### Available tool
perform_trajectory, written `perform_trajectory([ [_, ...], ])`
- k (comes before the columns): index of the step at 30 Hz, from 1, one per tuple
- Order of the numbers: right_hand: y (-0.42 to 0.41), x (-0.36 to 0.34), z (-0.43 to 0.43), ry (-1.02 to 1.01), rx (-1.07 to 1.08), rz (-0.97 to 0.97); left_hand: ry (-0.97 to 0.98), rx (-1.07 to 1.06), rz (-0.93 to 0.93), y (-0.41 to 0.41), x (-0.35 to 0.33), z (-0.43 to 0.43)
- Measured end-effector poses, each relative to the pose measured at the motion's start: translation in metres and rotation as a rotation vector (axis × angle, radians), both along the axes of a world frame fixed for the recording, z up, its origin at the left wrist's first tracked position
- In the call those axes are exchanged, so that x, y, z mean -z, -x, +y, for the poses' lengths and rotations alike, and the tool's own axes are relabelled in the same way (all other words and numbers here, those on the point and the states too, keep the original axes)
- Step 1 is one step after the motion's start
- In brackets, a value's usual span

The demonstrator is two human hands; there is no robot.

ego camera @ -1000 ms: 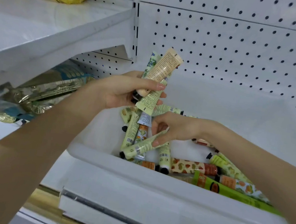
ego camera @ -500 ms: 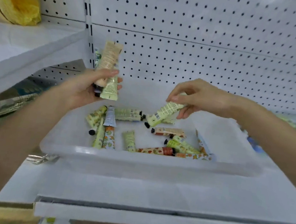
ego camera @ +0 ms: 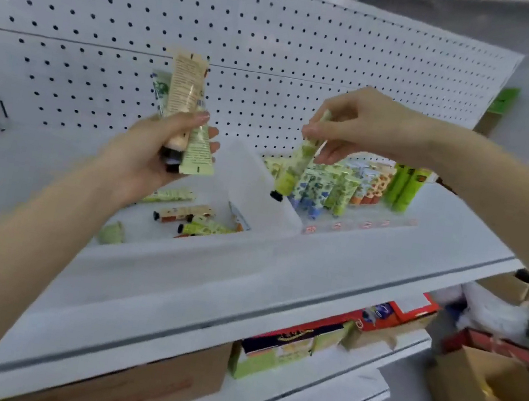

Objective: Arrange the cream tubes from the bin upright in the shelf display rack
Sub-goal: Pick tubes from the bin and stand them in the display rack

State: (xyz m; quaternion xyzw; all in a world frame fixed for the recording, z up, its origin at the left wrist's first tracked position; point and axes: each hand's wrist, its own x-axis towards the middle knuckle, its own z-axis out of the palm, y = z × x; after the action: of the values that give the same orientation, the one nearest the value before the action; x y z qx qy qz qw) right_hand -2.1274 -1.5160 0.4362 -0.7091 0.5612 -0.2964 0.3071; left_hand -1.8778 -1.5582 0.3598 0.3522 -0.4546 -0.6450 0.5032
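On shelf (ego camera: 313, 277): bin (ego camera: 259, 178), display rack (ego camera: 356, 223) just right of bin, part filled. Above bin, left hand (ego camera: 145, 153) grips tube bundle (ego camera: 185, 97). Over bin's right wall, right hand (ego camera: 365, 126) pinches green tube (ego camera: 294, 167), cap down, tilted. Risk: tilted entry topples standing rack tubes; loose pinch drops it.

Bin (ego camera: 260, 185) is set on shelf (ego camera: 279, 272), pegboard (ego camera: 280, 47) behind it. Loose tubes (ego camera: 184, 215) are laid flat in the bin. Display rack (ego camera: 360, 223) is placed just right of the bin, upright tubes (ego camera: 338, 187) stood in it. Tube bundle (ego camera: 187, 91) is held by left hand (ego camera: 156, 152) above the bin; single tube (ego camera: 296, 167) by right hand (ego camera: 365, 126) over its right wall.
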Motion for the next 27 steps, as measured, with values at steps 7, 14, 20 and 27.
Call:
perform_trajectory([
  [7, 0.072, -0.003, -0.008, 0.084, 0.043, 0.156, 0.044, -0.015, -0.059, 0.055, -0.011, -0.01],
  [14, 0.161, 0.023, -0.045, 0.058, 0.005, 0.063, 0.056, -0.025, -0.099, 0.148, -0.012, -0.047],
  [20, 0.218, 0.04, -0.067, 0.023, -0.089, 0.226, 0.039, -0.058, -0.034, 0.213, 0.024, -0.028],
  [27, 0.225, 0.068, -0.126, 0.009, -0.133, 0.293, -0.067, -0.047, -0.381, 0.245, 0.108, 0.005],
])
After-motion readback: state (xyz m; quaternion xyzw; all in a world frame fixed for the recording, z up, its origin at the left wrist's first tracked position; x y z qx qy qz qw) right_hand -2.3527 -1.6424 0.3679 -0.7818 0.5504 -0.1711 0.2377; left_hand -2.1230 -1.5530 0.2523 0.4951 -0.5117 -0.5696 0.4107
